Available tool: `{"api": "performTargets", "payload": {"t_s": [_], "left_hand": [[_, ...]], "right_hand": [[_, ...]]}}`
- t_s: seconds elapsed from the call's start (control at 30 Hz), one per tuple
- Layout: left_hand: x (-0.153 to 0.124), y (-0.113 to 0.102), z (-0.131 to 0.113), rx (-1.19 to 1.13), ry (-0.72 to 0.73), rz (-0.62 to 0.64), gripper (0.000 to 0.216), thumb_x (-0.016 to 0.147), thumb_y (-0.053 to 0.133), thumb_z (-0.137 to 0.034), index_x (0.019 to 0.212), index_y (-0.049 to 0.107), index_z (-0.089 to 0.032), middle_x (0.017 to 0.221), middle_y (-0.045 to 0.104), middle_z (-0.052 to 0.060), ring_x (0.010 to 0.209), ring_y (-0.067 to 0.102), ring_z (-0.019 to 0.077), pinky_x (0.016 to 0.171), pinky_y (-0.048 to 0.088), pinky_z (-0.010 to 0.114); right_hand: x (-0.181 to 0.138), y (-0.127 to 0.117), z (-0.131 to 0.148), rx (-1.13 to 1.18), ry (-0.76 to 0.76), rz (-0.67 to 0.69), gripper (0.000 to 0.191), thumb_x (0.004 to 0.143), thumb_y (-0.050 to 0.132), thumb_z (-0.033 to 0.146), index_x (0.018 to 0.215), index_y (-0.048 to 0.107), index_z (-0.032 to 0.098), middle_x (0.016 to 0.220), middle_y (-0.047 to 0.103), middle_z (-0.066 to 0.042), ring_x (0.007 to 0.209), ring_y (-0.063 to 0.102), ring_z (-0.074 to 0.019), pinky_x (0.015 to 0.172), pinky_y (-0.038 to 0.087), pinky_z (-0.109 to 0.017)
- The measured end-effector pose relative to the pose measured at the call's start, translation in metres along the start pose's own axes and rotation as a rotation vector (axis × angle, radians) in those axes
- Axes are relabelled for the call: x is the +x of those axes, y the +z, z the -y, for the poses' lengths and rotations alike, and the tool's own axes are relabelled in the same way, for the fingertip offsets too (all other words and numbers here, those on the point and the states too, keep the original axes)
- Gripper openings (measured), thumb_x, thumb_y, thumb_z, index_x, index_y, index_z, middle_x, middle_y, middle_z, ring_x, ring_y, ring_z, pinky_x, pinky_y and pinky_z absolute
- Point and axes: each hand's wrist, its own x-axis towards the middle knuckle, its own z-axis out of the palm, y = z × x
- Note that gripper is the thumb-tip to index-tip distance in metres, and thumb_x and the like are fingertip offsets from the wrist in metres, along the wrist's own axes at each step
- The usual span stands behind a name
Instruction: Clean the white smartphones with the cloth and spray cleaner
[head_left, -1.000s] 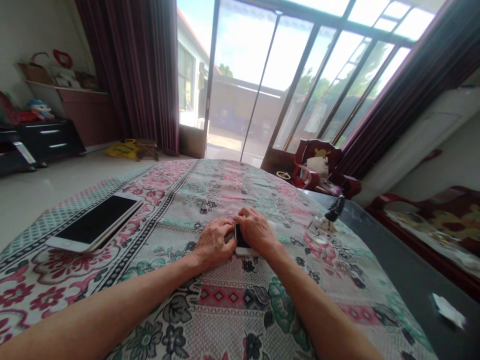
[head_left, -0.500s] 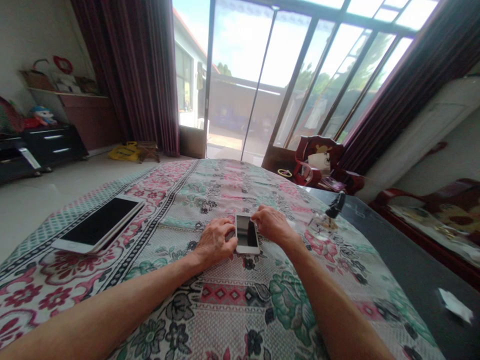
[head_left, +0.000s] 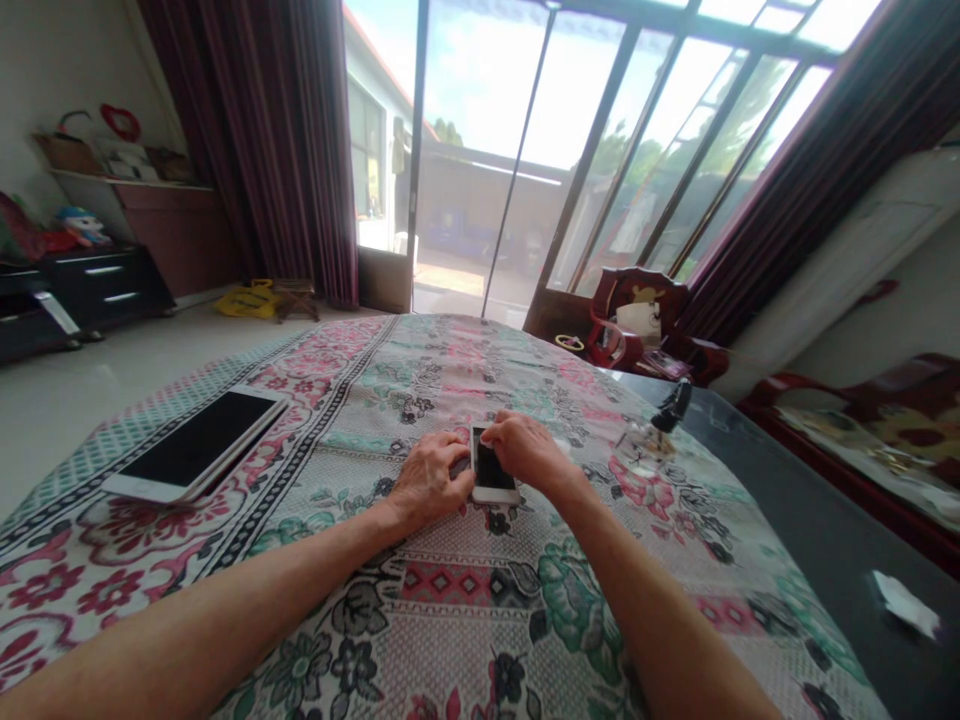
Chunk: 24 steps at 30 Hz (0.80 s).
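A white-framed smartphone (head_left: 495,494) with a dark screen lies face up on the patterned tablecloth (head_left: 480,610). My left hand (head_left: 430,475) rests on the cloth at its left side, with curled fingers and thumb against the phone's edge. My right hand (head_left: 525,446) reaches over the screen's upper part from the right. Its fingers are bent together, the fingertips on or just above the glass; whether anything small is pinched there is hidden. To the left lies a white tablet (head_left: 199,445), screen up, on top of another thin flat object.
A clear glass item (head_left: 641,445) with a black top stands at the table's right. Beyond it are a dark table (head_left: 739,470) with white paper (head_left: 904,603) and a wooden chair (head_left: 637,310). A yellow bag (head_left: 246,300) lies on the floor at the far left.
My right hand has moved left from the phone's upper right edge to over its screen. My left hand and the phone have stayed in place.
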Motion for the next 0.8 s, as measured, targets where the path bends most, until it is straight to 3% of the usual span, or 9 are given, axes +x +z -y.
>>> {"api": "performTargets", "payload": {"t_s": [0.17,0.27,0.57,0.8], "left_hand": [[0.000,0.001,0.002,-0.018,0.004,-0.016,0.021,0.075,0.058,-0.022,0.091,0.071,-0.018,0.103,0.066,0.008,0.103,0.057,0.0232,0.095,0.047,0.039],[0.000,0.001,0.002,-0.018,-0.002,-0.019,0.021,0.074,0.058,-0.022,0.090,0.071,-0.020,0.104,0.066,0.007,0.103,0.057,0.0233,0.094,0.048,0.040],[0.000,0.000,0.000,-0.013,0.030,-0.014,0.024,0.074,0.057,-0.021,0.094,0.071,-0.021,0.102,0.067,0.006,0.101,0.058,0.0220,0.095,0.046,0.038],[0.000,0.002,0.002,-0.020,0.019,-0.031,0.021,0.075,0.058,-0.022,0.090,0.072,-0.020,0.099,0.066,0.006,0.099,0.058,0.0218,0.094,0.046,0.038]], "right_hand": [[-0.008,-0.010,-0.025,-0.008,0.103,0.049,0.028,0.085,0.051,0.015,0.097,0.075,0.023,0.099,0.069,-0.007,0.090,0.060,-0.0188,0.074,0.039,-0.025],[-0.009,-0.014,-0.026,-0.019,0.109,0.032,0.028,0.085,0.051,0.015,0.097,0.074,0.024,0.100,0.069,-0.006,0.088,0.060,-0.0179,0.074,0.039,-0.025],[0.001,0.010,0.006,0.064,-0.120,-0.105,0.028,0.090,0.046,0.019,0.099,0.072,0.023,0.094,0.065,-0.006,0.084,0.057,-0.0134,0.071,0.036,-0.022],[-0.004,-0.006,-0.008,0.073,0.024,0.002,0.024,0.084,0.055,0.016,0.092,0.076,0.023,0.095,0.069,-0.006,0.085,0.061,-0.0163,0.072,0.039,-0.024]]}}
